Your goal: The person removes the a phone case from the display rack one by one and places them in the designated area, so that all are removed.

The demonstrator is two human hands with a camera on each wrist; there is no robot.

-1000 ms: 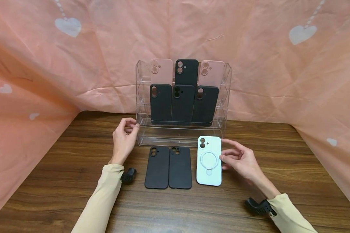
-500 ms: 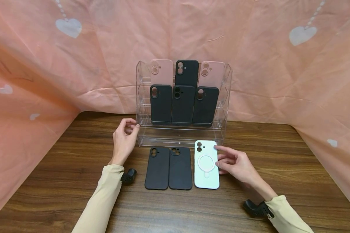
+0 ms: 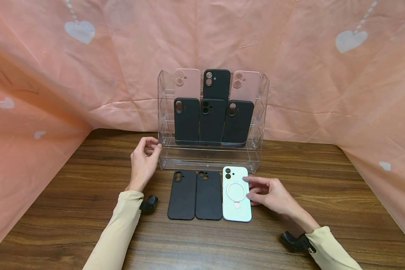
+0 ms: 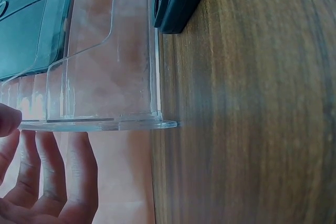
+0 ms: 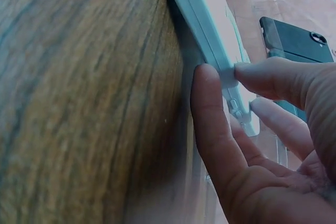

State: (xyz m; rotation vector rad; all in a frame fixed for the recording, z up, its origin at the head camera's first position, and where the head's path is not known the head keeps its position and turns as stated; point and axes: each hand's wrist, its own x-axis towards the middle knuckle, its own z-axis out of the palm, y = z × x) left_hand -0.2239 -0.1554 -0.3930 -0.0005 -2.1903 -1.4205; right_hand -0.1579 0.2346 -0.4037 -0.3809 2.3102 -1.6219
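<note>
A white phone case (image 3: 236, 194) with a ring on its back lies at the right end of a row on the table. My right hand (image 3: 269, 195) pinches its right edge; in the right wrist view the thumb and fingers (image 5: 207, 103) are at its side near the buttons. To its left lie two black phone cases, a middle one (image 3: 209, 197) and a left one (image 3: 182, 197). Behind them stands a clear tiered display stand (image 3: 206, 155). My left hand (image 3: 144, 161) grips the stand's left side panel, thumb on the front edge and fingers behind it in the left wrist view.
Upright in the stand are three black cases, one of them in the centre (image 3: 212, 122), in front of another black case (image 3: 216, 83) and two pink ones, left (image 3: 187, 84) and right (image 3: 245, 85). Pink cloth (image 3: 128, 67) with hearts hangs around the wooden table (image 3: 64, 210).
My right hand has brought the white phone case left and toward me, down beside the middle black case. My left hand has stayed at the stand.
</note>
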